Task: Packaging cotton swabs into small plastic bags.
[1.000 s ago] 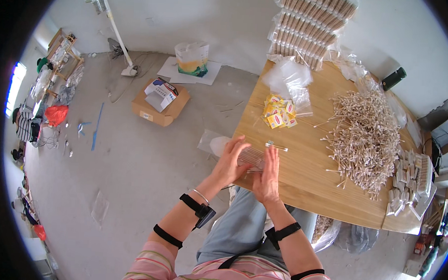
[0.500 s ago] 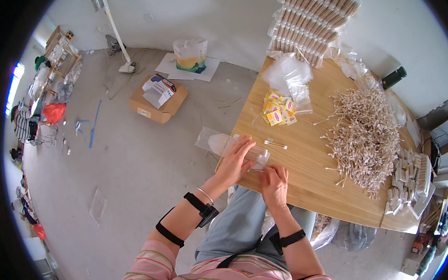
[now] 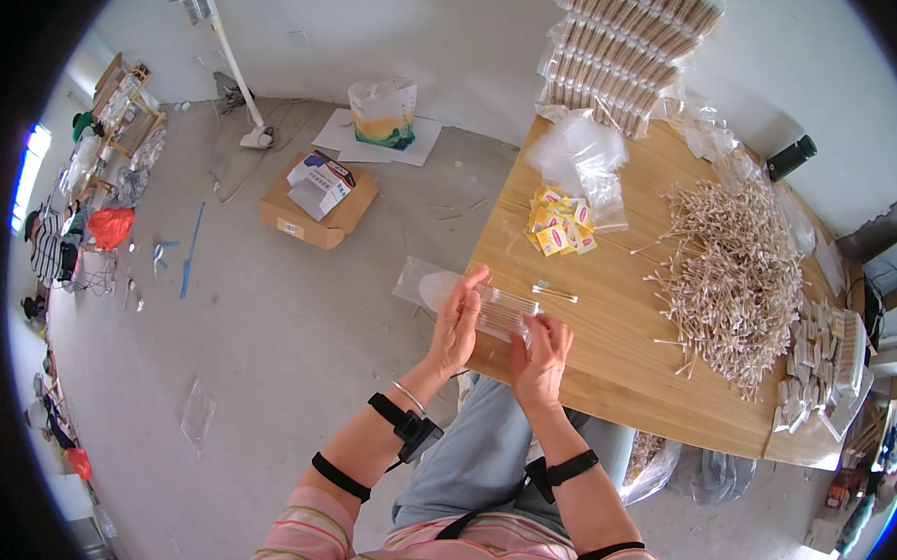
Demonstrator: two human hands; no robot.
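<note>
In the head view, the clear bag (image 3: 497, 324) already holds swabs (image 3: 509, 308) at the table's (image 3: 607, 322) near-left corner — left hand (image 3: 454, 330) straight-fingered across it, right hand's (image 3: 541, 364) fingers curled at its end, pinch unclear — while a loose heap (image 3: 731, 282) lies unbagged.

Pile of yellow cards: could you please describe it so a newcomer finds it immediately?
Find the wooden table, right of centre. On its left part, just below-left of the clear plastic bags and left of the big cotton swab heap, lies the small pile of yellow cards. Its bright yellow, with white and red, separates it from those pale neighbours.
</note>
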